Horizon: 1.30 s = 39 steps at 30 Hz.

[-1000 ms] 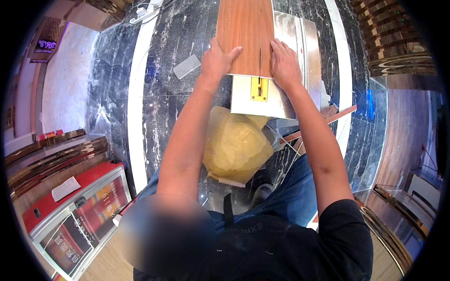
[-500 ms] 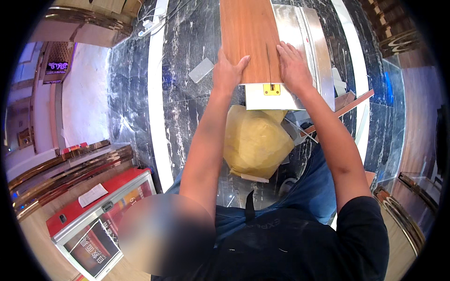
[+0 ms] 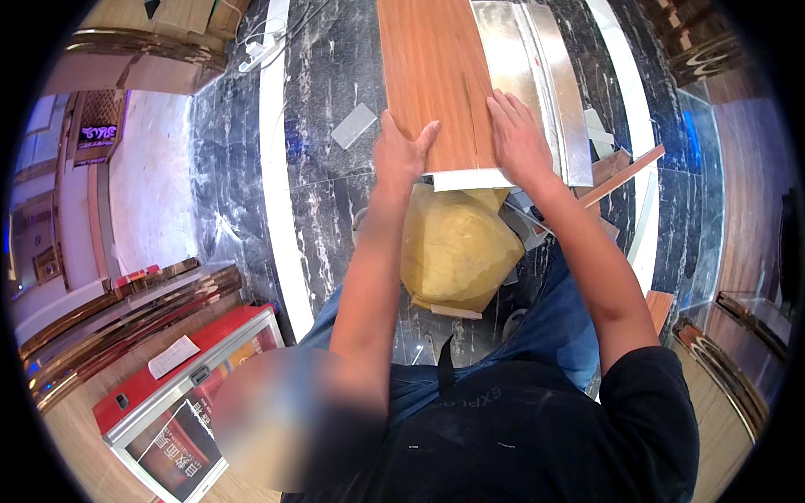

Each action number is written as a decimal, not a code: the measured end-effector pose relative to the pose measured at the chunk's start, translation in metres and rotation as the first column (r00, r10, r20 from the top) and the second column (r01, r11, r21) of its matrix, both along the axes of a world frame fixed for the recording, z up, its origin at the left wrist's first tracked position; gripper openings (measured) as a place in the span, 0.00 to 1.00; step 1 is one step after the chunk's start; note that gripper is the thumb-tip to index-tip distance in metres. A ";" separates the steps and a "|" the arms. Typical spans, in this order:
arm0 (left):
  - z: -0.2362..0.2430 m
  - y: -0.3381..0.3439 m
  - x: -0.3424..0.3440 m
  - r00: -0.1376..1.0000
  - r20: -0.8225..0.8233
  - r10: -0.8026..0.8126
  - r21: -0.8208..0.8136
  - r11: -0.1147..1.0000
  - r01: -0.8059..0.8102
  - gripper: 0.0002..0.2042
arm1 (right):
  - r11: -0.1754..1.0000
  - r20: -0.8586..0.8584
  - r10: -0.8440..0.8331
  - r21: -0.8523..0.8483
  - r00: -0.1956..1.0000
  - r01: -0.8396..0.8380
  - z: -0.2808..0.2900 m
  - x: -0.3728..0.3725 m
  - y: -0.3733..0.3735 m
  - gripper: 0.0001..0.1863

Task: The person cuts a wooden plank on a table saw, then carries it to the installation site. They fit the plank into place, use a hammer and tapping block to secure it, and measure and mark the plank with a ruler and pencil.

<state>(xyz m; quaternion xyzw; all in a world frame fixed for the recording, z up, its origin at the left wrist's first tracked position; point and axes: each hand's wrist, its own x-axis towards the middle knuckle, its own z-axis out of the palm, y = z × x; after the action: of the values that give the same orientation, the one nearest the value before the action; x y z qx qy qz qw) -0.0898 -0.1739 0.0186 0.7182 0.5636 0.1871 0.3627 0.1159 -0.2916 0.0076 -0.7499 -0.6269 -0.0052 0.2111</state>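
Note:
A reddish-brown wooden plank (image 3: 428, 75) lies lengthwise ahead of me over a metal-topped work surface (image 3: 511, 50). A thin dark slit runs along the plank near its right side. My left hand (image 3: 401, 152) holds its left edge near the close end, thumb spread over the top. Along the right edge my right hand (image 3: 521, 141) grips the plank, fingers stretched forward; its thumb is hidden. A white strip (image 3: 470, 179) shows just below the plank's near end. Under that end, between my legs, sits a bulky yellow bag-like bundle (image 3: 461, 247).
A grey rectangular piece (image 3: 354, 126) lies on the dark marble floor (image 3: 323, 210). Wooden offcuts (image 3: 625, 176) rest at the right. A power strip (image 3: 258, 52) with cables is at the far left. Nearer, a red cabinet with a glass front (image 3: 184, 369) stands beside me.
The plank has come toward me with both hands on it, covering the yellow slotted plate and most of the white panel that showed at its near end. The view has shifted slightly.

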 end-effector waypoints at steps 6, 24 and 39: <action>-0.017 0.021 0.002 0.986 -0.150 -0.079 0.138 0.985 0.100 0.51 | 0.998 0.052 0.000 -0.056 0.999 0.003 0.001 0.003 -0.007 0.25; 0.002 0.100 0.056 0.998 -0.045 0.036 0.013 0.999 -0.035 0.48 | 1.000 0.004 0.014 -0.005 1.000 -0.014 0.005 -0.012 -0.017 0.26; 0.006 0.057 0.036 0.998 -0.046 0.053 -0.017 0.998 -0.054 0.50 | 0.999 -0.036 0.001 -0.034 0.999 -0.002 0.009 -0.032 -0.057 0.27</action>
<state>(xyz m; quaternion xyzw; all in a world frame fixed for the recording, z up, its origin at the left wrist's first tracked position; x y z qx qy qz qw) -0.0535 -0.1171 0.0242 0.7034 0.5925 0.1753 0.3514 0.0835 -0.3487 0.0167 -0.7528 -0.6237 0.0191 0.2096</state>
